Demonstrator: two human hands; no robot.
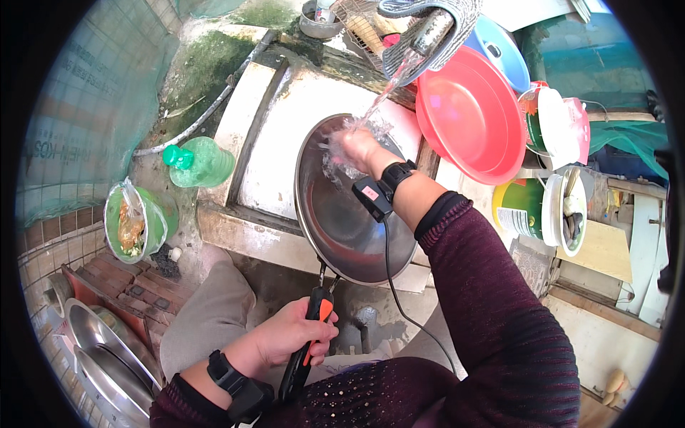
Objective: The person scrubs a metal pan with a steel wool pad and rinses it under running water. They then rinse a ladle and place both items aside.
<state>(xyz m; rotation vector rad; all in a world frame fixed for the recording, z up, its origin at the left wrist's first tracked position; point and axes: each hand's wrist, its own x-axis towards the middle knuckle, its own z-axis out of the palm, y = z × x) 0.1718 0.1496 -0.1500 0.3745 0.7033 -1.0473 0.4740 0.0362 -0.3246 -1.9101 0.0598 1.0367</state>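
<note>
A metal wok (348,235) is held over the white sink (289,139), its inside facing up. My left hand (294,331) grips the wok's black and orange handle (294,370). Water (386,92) pours from a metal pipe (434,33) wrapped in a grey striped cloth (464,18). The stream lands on my right hand (357,150), which is over the far part of the wok's inside. Splashing water hides those fingers and anything in them.
A red plastic basin (473,115) and a blue basin (500,53) stand right of the sink, near lidded buckets (522,206). On the left are a green plastic bottle (200,162), a green waste bin (170,216) holding scraps, and metal bowls (107,342).
</note>
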